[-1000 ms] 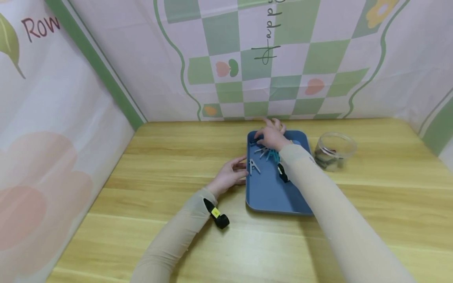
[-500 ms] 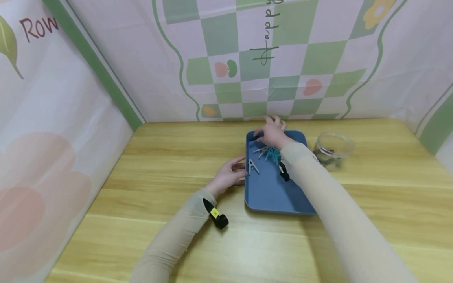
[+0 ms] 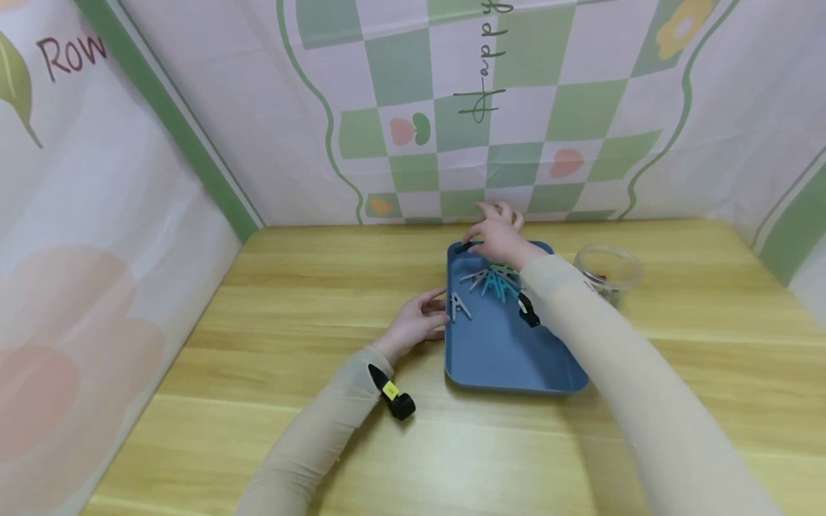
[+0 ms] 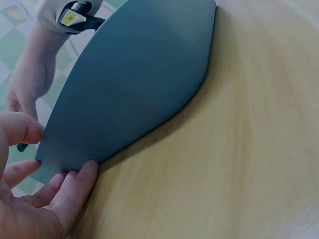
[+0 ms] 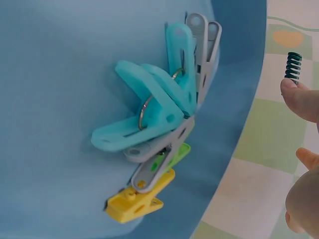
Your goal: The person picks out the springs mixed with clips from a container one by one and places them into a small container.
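Note:
My right hand (image 3: 500,240) is over the far left corner of a blue tray (image 3: 503,358), pinching a dark green coil spring (image 5: 293,67) between thumb and finger. Near it in the tray lies a cluster of clothespins; the right wrist view shows turquoise clothespins (image 5: 149,107), grey ones (image 5: 197,45), a green one partly covered and a yellow one (image 5: 139,199). One grey clothespin (image 3: 459,307) lies apart by the tray's left wall. With extended fingers my left hand (image 3: 413,322) touches the outside of that wall; in the left wrist view its fingertips (image 4: 89,169) meet the tray's side.
Right of the tray stands a clear round tub (image 3: 609,269) with dark pieces inside, partly behind my right sleeve. The wooden table (image 3: 310,287) ends at a printed cloth (image 3: 413,172) at the back. Another cloth hangs at the left.
My right hand has moved slightly up and away with the spring, and more of the clothespin cluster shows. The left hand stays at the tray's side.

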`<action>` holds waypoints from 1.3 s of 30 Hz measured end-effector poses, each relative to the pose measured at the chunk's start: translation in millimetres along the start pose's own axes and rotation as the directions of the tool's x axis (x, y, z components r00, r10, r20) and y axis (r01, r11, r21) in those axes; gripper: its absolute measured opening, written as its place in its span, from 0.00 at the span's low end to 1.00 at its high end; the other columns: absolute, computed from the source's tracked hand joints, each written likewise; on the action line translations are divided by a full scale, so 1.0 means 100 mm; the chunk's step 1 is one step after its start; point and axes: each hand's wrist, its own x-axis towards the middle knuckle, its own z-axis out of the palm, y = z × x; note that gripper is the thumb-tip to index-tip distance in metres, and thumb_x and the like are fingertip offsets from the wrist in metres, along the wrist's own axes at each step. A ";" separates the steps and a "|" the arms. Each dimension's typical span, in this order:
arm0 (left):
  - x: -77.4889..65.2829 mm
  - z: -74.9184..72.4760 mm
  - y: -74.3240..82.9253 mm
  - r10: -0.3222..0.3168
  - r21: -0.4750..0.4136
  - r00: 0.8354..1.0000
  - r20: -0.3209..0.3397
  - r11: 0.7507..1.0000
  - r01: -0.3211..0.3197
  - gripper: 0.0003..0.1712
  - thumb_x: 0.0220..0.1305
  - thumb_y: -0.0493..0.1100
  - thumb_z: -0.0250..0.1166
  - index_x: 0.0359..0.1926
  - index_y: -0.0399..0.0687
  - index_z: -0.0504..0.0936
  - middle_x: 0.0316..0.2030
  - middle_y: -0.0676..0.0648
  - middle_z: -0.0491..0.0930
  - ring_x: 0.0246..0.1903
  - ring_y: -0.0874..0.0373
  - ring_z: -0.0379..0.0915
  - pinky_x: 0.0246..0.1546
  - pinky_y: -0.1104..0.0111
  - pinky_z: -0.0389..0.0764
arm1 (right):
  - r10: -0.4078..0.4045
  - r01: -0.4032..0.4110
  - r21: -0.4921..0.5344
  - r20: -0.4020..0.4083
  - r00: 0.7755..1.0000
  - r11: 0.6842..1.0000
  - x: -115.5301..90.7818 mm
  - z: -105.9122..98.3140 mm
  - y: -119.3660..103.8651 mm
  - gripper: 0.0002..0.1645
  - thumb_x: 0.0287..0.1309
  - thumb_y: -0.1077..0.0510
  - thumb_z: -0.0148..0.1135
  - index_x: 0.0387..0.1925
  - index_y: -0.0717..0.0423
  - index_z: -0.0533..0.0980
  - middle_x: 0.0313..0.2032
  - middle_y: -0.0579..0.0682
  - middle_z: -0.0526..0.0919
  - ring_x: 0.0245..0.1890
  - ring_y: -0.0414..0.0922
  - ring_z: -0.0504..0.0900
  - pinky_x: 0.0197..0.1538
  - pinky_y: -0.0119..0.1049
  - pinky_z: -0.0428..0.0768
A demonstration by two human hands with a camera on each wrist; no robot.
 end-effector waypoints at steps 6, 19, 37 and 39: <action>0.00 -0.01 0.01 -0.003 0.006 1.000 -0.002 1.000 0.003 0.34 0.64 0.29 0.56 0.70 0.46 0.59 0.61 0.35 0.68 0.57 0.44 0.70 0.47 0.62 0.83 | -0.016 0.017 0.040 -0.024 1.000 0.999 -0.06 -0.09 -0.02 0.11 0.57 0.59 0.64 0.43 0.55 0.82 0.72 0.62 0.46 0.69 0.67 0.35 0.66 0.66 0.34; 0.00 -0.01 -0.01 -0.008 0.014 1.000 -0.002 1.000 0.008 0.33 0.65 0.30 0.56 0.70 0.46 0.60 0.60 0.35 0.69 0.57 0.45 0.71 0.47 0.62 0.83 | -0.049 0.051 0.045 -0.042 0.998 0.998 -0.26 -0.15 -0.03 0.10 0.57 0.58 0.65 0.41 0.53 0.83 0.72 0.60 0.46 0.70 0.66 0.36 0.64 0.68 0.36; 0.00 0.00 0.00 -0.009 0.019 1.000 -0.014 1.000 0.009 0.34 0.64 0.30 0.56 0.70 0.47 0.60 0.61 0.35 0.68 0.57 0.44 0.71 0.46 0.63 0.83 | -0.049 0.056 0.084 -0.078 0.996 0.995 -0.55 -0.26 0.00 0.10 0.56 0.59 0.65 0.41 0.53 0.83 0.72 0.60 0.47 0.70 0.66 0.36 0.62 0.69 0.37; 0.01 0.00 0.00 -0.006 0.013 1.000 -0.014 1.000 0.006 0.34 0.64 0.29 0.56 0.70 0.47 0.61 0.61 0.35 0.68 0.57 0.44 0.71 0.47 0.63 0.83 | -0.049 0.057 0.087 -0.089 0.995 0.995 -0.58 -0.27 0.01 0.10 0.56 0.59 0.65 0.41 0.54 0.83 0.72 0.60 0.48 0.69 0.66 0.37 0.62 0.69 0.37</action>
